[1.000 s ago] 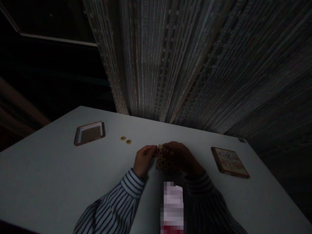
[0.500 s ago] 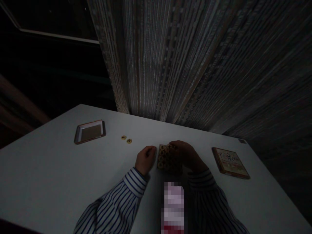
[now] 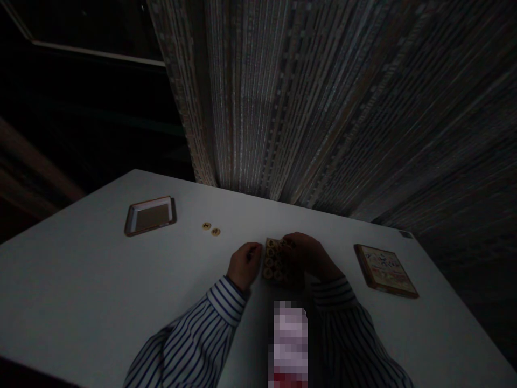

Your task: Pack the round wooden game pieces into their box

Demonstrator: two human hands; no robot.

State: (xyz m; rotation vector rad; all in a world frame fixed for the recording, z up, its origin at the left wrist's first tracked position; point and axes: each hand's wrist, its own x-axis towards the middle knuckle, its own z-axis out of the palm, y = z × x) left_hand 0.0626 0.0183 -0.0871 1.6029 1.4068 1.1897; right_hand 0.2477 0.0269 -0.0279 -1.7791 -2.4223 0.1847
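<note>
Head view, dim: small board of round pieces [image 3: 274, 260] lies mid-table [image 3: 81, 280] near the person, L hand [image 3: 243, 264] curled shut at its left edge, R hand [image 3: 309, 256] draped over its right side, grip can't tell; two loose discs [image 3: 211, 229] & tray [image 3: 150, 215] far left, picture box [image 3: 385, 269] right.

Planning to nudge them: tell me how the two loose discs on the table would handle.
The discs look small and flat, so probably light and easy to slide on the smooth table. Lying flat, they likely won't roll.
</note>
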